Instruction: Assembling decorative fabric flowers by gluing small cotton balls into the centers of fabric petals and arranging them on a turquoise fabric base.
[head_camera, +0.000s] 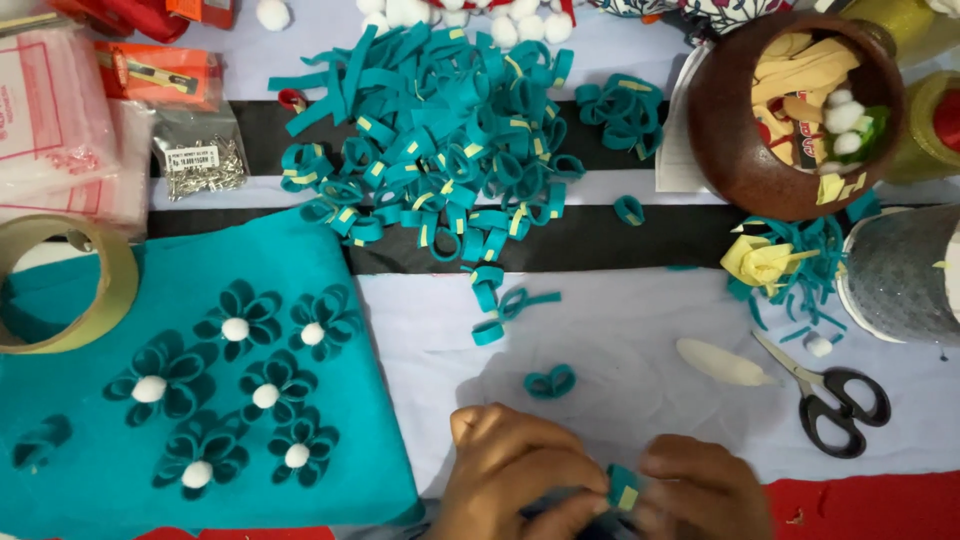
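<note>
At the near edge of the surface (620, 330), the left hand (515, 470) and right hand (700, 490) pinch one teal felt loop (623, 487) shut between closed fingertips, best held square, with the pile of loops (440, 130) far behind

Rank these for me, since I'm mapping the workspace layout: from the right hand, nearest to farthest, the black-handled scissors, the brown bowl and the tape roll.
1. Black-handled scissors: just up and to the right of the right hand.
2. Brown bowl: far edge of the table, right side.
3. Tape roll: across the table at the left edge, on the teal felt sheet.
</note>
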